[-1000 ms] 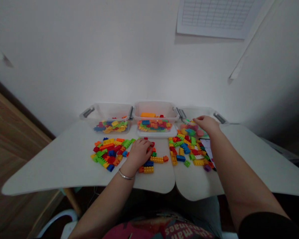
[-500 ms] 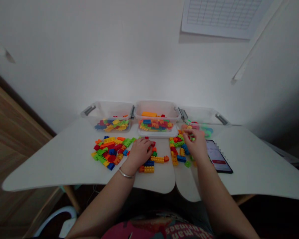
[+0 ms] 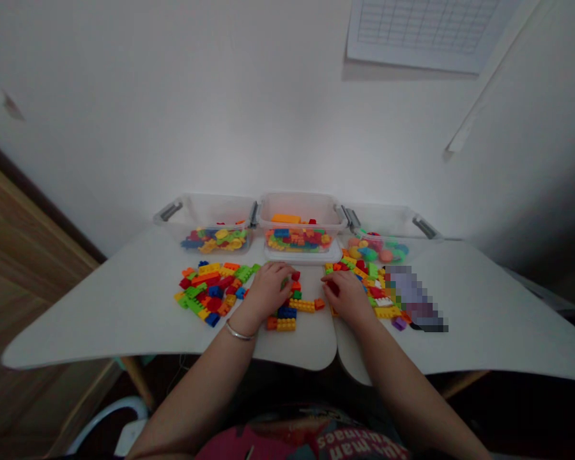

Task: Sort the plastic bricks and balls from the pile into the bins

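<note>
We see the left hand at the centre of the frame, its fingers curved low over the middle group of plastic building bricks. The right hand lies just beside this group, over the edge of the right pile of bricks. For both hands we cannot tell if the fingers hold a brick. The left pile of bricks lies further left, and three clear plastic bins stand behind. These bricks look light, stiff and a little slippery, so we judge it is best to pinch them by their long sides.
</note>
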Action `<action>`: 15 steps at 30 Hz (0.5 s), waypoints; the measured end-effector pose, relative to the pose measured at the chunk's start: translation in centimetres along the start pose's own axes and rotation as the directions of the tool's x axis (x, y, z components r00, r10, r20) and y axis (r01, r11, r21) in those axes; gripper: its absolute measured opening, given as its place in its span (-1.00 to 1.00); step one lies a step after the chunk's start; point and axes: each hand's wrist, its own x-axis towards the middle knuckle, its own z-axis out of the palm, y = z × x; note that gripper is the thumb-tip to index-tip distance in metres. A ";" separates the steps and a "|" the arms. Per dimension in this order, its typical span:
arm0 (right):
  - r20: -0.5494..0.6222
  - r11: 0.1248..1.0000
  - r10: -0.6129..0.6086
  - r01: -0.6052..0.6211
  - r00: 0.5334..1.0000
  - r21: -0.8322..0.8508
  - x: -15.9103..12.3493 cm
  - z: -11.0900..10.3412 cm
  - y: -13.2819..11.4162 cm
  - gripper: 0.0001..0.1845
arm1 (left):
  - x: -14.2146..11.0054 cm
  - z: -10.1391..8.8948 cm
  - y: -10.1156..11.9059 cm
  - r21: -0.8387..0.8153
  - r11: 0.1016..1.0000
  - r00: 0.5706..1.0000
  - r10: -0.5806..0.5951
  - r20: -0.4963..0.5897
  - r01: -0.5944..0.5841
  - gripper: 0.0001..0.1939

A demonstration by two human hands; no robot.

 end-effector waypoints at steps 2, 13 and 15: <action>-0.001 1.000 0.006 -0.006 1.000 0.015 0.0 0.1 0.0 -0.84 | 0.1 -1.4 -0.2 0.040 0.997 0.997 -0.063 -0.047 0.065 -0.69; 0.000 0.997 0.021 -0.021 1.000 0.072 0.0 0.5 0.4 -0.83 | -0.1 -5.0 -4.7 0.425 0.859 0.945 -0.327 0.028 0.285 -0.67; 0.001 0.997 0.024 -0.024 1.000 0.072 0.0 0.5 0.4 -0.83 | -0.3 -4.6 -4.9 0.439 0.855 0.942 -0.332 0.050 0.277 -0.62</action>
